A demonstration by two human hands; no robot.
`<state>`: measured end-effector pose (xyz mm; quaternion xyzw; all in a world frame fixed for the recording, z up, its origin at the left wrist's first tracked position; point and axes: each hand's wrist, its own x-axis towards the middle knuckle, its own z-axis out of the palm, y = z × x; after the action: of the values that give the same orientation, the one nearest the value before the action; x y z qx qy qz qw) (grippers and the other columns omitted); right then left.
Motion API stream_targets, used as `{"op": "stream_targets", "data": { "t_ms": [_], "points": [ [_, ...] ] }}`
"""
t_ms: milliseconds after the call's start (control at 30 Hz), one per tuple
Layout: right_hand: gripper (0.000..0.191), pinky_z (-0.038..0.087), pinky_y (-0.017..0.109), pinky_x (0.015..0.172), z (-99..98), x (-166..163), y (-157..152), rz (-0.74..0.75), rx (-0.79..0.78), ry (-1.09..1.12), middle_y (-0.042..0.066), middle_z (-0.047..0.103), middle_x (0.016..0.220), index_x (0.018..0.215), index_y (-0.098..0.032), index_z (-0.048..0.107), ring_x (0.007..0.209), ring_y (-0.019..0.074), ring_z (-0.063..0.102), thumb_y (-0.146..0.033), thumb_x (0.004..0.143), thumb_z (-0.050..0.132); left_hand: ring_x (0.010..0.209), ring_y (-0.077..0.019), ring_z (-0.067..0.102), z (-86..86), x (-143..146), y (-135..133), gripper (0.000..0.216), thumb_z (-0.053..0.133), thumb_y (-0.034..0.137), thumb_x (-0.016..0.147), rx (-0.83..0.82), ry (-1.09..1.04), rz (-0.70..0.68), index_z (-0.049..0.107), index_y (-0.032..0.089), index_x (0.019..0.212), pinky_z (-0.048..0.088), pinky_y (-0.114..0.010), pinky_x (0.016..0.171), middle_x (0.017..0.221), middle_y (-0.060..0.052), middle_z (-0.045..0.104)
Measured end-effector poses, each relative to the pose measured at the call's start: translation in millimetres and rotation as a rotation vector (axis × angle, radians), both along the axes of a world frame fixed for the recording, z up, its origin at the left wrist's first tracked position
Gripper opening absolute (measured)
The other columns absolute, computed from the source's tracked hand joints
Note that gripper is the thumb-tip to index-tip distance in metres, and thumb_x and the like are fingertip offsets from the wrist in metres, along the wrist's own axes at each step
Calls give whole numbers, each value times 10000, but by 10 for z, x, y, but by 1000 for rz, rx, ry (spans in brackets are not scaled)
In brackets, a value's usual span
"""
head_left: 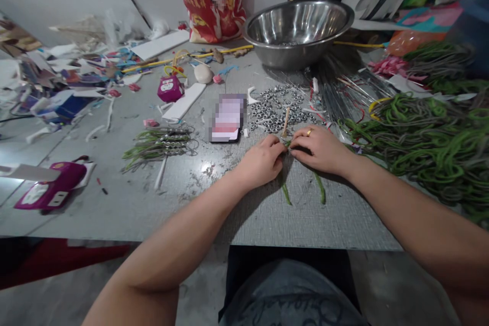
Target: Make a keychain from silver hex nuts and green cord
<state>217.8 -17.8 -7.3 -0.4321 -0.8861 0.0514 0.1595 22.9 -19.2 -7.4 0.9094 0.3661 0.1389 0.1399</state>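
Clutter covers the grey textured tabletop [126, 209], which runs back to a white wall. At nine o'clock from the hands lies a magenta plastic case [49, 186]. At ten o'clock is a bundle of green cords threaded with metal nuts [160, 145], then a dark-framed phone [228, 118] at eleven. At twelve o'clock a pile of small silver nuts [277, 107] spreads just beyond the knuckles, with a round stainless steel bowl [300, 30] farther back. The left hand [263, 163] and right hand [321, 150] meet fingertip to fingertip, thumbs and forefingers pinched shut on a thin green cord [285, 193]. Its two ends trail toward six o'clock from under the palms. At three o'clock sits a heap of green and grey cords [431, 137].
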Motion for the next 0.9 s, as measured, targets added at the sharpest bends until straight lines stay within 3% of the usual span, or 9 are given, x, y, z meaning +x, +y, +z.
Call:
{"op": "stream_targets", "data": {
  "t_ms": [300,667,733,900],
  "points": [
    [227,401,391,820,-29,26,14,14,20,68,78,664,898,809,-170,684,867,230,551,-277,839,486,942,-193,568,-1,1,2,382,428,88,774,17,10,-3,584,177,1111,496,-369,852,1081,-96,533],
    [185,400,401,874,36,69,31,31,-43,91,89,641,964,868,-179,673,954,232,554,-256,813,514,933,-203,585,8,9,-24,279,438,127,785,18,19,49,582,116,1024,506,-365,840,1079,-119,546],
    [199,404,385,878,136,134,31,55,-111,104,91,618,1002,900,-186,668,977,226,548,-198,779,510,972,-207,576,8,2,-31,277,456,154,793,15,-15,33,565,117,1045,501,-365,854,1104,-121,543],
    [311,427,304,749,415,255,-57,175,-587,-170,53,624,917,916,-203,657,838,185,578,-98,687,474,1014,-230,567,29,27,-60,299,516,314,837,0,-8,41,552,130,1070,498,-382,862,1155,-123,536]
  ]
}}
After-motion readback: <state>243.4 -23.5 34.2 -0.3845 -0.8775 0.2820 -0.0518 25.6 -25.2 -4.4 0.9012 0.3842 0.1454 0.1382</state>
